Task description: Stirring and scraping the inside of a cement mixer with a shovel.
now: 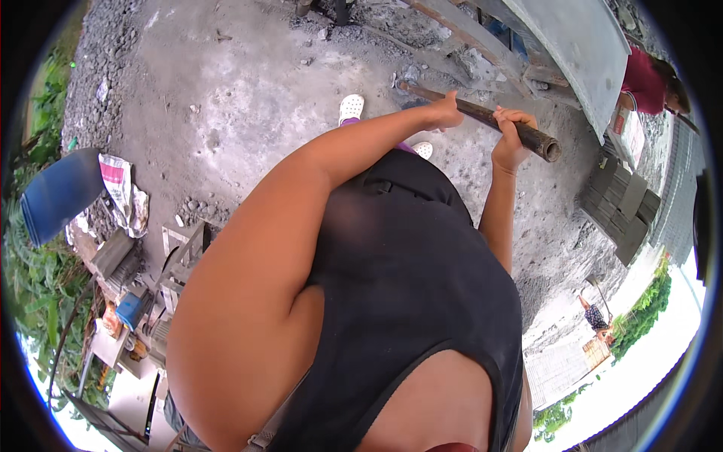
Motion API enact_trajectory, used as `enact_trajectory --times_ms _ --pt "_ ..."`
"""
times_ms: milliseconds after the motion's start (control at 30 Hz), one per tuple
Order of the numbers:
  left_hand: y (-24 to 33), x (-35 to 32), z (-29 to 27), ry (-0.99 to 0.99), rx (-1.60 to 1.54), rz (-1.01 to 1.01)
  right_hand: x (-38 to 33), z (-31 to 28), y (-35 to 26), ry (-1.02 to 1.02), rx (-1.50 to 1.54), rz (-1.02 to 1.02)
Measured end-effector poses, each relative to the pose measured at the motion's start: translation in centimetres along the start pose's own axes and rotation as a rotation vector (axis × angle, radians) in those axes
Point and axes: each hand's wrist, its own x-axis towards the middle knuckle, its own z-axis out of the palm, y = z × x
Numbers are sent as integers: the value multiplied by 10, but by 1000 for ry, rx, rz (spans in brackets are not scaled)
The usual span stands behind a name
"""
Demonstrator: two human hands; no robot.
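A long dark-brown pole slants across in front of me, its hollow round end near my right side. Its far end reaches down toward the grey ground, where I cannot make out whether a tool head is fixed to it. My left hand is closed round the pole toward that far end. Nearer the hollow end, my right hand grips it with the fingers wrapped over the top. My feet in white clogs stand on the dusty ground just beyond my body.
A grey metal sheet and wooden beams stand at the far right. Stacked grey blocks lie on the right, near a person in a dark red shirt. On the left are a blue barrel, sacks and gravel.
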Motion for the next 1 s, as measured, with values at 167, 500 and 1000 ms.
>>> enact_trajectory --times_ms 167,500,1000 --pt "-17 9 8 -191 -144 -84 -2 8 -39 -2 -94 180" --pt "-17 -14 -18 -211 -216 -16 5 22 -92 -283 -67 -17" --pt "-115 -46 -101 -19 6 -52 -5 33 -76 -149 118 -16"
